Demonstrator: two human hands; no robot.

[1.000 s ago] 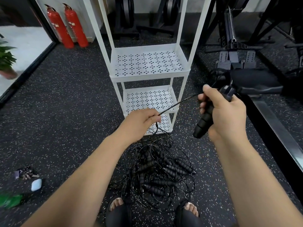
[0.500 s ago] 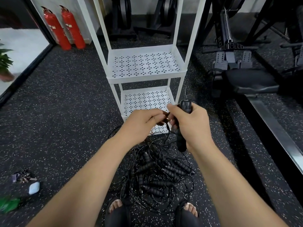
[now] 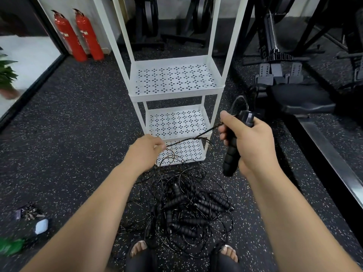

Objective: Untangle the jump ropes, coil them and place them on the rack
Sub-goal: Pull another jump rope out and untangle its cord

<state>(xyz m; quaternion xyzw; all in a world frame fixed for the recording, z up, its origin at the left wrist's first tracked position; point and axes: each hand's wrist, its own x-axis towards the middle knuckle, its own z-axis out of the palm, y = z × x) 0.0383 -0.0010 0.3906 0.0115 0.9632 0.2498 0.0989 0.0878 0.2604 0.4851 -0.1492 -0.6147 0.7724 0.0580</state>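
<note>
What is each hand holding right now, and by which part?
The right hand grips a jump rope's black handle around its upper half. The left hand pinches the thin cord stretched between the two hands.

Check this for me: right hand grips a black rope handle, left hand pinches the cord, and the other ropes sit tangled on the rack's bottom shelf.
One thing is wrong. The head view shows the tangled ropes lying on the floor in front of the rack, not on its bottom shelf. The rest holds: the right hand grips a black handle and the left hand pinches the cord.
</note>
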